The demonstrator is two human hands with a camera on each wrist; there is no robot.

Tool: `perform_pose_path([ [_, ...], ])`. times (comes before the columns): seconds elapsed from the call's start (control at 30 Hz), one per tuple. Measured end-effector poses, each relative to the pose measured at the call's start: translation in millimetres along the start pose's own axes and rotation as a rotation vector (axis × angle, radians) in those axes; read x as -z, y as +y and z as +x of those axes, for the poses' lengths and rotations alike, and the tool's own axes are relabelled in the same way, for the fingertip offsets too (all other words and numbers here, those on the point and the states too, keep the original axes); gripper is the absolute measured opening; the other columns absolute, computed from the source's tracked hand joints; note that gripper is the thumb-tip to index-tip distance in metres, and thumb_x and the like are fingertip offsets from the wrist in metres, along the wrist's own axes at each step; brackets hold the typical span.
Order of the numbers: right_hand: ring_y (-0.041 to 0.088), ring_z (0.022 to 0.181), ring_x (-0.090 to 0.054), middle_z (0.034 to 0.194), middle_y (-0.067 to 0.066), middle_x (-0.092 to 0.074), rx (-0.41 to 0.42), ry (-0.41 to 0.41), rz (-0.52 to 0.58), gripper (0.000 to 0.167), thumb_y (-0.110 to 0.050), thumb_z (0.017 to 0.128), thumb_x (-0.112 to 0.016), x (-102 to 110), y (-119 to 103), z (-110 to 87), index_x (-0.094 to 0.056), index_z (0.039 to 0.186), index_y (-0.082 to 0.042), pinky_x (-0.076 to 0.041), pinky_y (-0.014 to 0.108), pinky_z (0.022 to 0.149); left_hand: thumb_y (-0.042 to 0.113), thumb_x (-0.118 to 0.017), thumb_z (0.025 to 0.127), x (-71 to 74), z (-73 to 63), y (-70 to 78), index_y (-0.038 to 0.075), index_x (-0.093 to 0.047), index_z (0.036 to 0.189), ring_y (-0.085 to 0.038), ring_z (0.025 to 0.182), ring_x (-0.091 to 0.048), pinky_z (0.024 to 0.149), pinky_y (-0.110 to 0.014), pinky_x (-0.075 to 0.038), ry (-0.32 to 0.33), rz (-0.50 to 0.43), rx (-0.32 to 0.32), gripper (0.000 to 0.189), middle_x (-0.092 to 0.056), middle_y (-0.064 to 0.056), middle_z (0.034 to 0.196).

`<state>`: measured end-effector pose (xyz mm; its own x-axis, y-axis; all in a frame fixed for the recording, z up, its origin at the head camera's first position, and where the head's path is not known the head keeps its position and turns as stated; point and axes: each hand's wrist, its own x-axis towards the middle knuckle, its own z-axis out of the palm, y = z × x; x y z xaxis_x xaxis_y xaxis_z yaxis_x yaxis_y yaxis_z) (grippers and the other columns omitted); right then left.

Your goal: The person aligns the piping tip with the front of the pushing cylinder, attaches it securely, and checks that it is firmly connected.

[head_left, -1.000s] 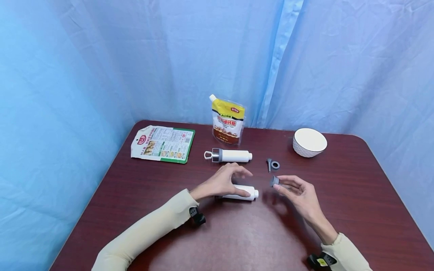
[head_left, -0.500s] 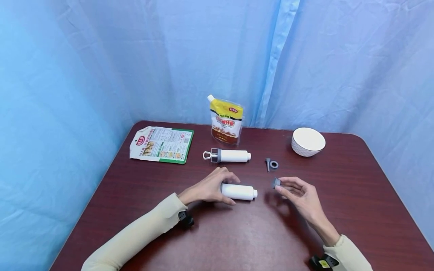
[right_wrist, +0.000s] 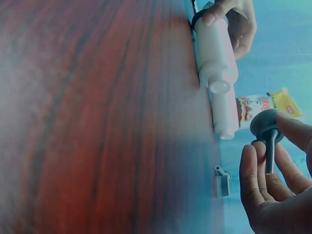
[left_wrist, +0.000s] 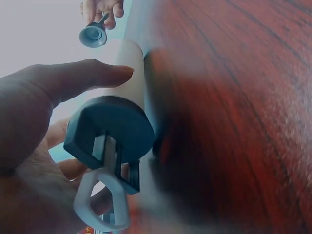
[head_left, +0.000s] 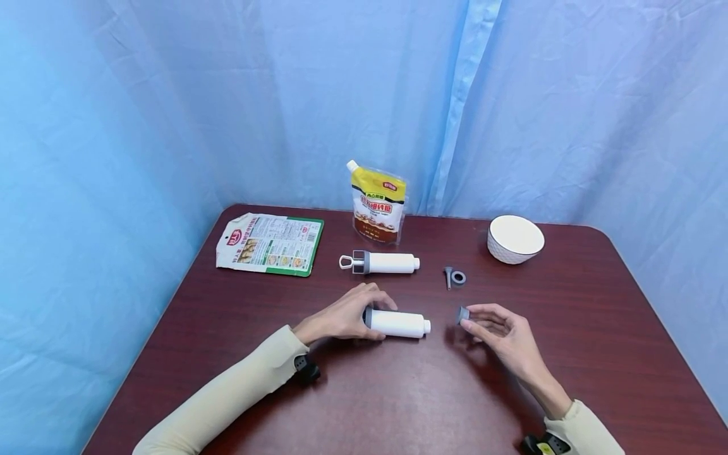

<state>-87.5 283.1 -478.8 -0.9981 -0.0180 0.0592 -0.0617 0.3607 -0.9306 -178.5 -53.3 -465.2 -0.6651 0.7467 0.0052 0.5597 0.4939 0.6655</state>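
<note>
In the head view a white icing syringe (head_left: 397, 323) with a grey collar lies on the table, its narrow tip to the right. My left hand (head_left: 348, 313) curls around its collar end; the thumb lies along the barrel in the left wrist view. Its loop-handled plunger (left_wrist: 109, 190) shows there behind the collar. My right hand (head_left: 508, 338) holds a small grey nozzle (head_left: 463, 314) between thumb and fingers, right of the syringe tip and apart from it. A thin spout projects from this nozzle (right_wrist: 266, 127) toward the palm.
A second white syringe (head_left: 392, 263) lies behind the first. Right of it are a small grey tube-shaped nozzle (head_left: 448, 277) and a grey ring (head_left: 458, 278). Further back stand a spouted pouch (head_left: 378, 205) and a white bowl (head_left: 515, 240). A flat packet (head_left: 270, 244) lies at left.
My left hand has slid left along the syringe to its collar end, baring the barrel. My right hand stays nearly in place, slightly lower in view, still holding the nozzle.
</note>
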Motion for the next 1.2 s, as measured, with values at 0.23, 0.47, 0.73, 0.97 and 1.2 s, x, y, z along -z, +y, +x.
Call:
perform_pose_path([
  [0.23, 0.020, 0.088, -0.077, 0.104, -0.006, -0.077, -0.015, -0.036, 0.007, 0.032, -0.018, 0.096, -0.077, -2, 2, -0.9, -0.069, 0.123, -0.002, -0.063, 0.035, 0.075, 0.023, -0.089, 0.082, 0.4, -0.7, -3.7, 0.019, -0.071, 0.122, -0.020, 0.110, -0.059, 0.096, -0.032, -0.042, 0.007, -0.026, -0.014, 0.043, -0.067, -0.003, 0.116],
  [0.47, 0.017, 0.088, -0.077, 0.103, -0.008, -0.077, -0.020, -0.044, 0.018, 0.032, -0.018, 0.095, -0.077, -4, 2, -2.1, -0.069, 0.123, -0.002, -0.063, 0.035, 0.074, 0.025, -0.087, 0.084, 1.4, -2.0, -5.5, 0.020, -0.071, 0.123, -0.022, 0.111, -0.060, 0.096, -0.031, -0.042, -0.001, -0.053, -0.015, 0.042, -0.067, 0.001, 0.116],
  [0.73, 0.019, 0.088, -0.078, 0.102, -0.005, -0.077, -0.027, -0.064, 0.033, 0.031, -0.017, 0.095, -0.078, -7, 3, -3.0, -0.070, 0.121, -0.002, -0.063, 0.036, 0.074, 0.027, -0.086, 0.087, 7.8, -5.8, -4.8, 0.023, -0.070, 0.126, -0.019, 0.113, -0.057, 0.101, -0.036, -0.042, 0.005, -0.084, 0.016, 0.042, -0.066, 0.003, 0.117],
  [0.97, 0.013, 0.086, -0.077, 0.102, -0.006, -0.077, 0.000, -0.070, 0.039, 0.031, -0.013, 0.094, -0.078, -10, 3, -4.4, -0.069, 0.120, 0.000, -0.063, 0.034, 0.074, 0.029, -0.085, 0.088, 10.4, -4.7, -0.9, 0.024, -0.071, 0.128, -0.011, 0.108, -0.056, 0.098, -0.032, -0.044, -0.001, -0.106, -0.011, 0.043, -0.066, 0.005, 0.116],
  [1.2, 0.019, 0.088, -0.077, 0.102, -0.003, -0.077, 0.009, -0.079, 0.046, 0.029, -0.014, 0.096, -0.076, -9, -1, -4.0, -0.070, 0.121, -0.002, -0.063, 0.036, 0.076, 0.028, -0.087, 0.086, 10.0, -3.1, 3.9, 0.024, -0.072, 0.128, -0.010, 0.106, -0.056, 0.094, -0.029, -0.045, -0.003, -0.125, -0.027, 0.044, -0.067, 0.006, 0.116],
])
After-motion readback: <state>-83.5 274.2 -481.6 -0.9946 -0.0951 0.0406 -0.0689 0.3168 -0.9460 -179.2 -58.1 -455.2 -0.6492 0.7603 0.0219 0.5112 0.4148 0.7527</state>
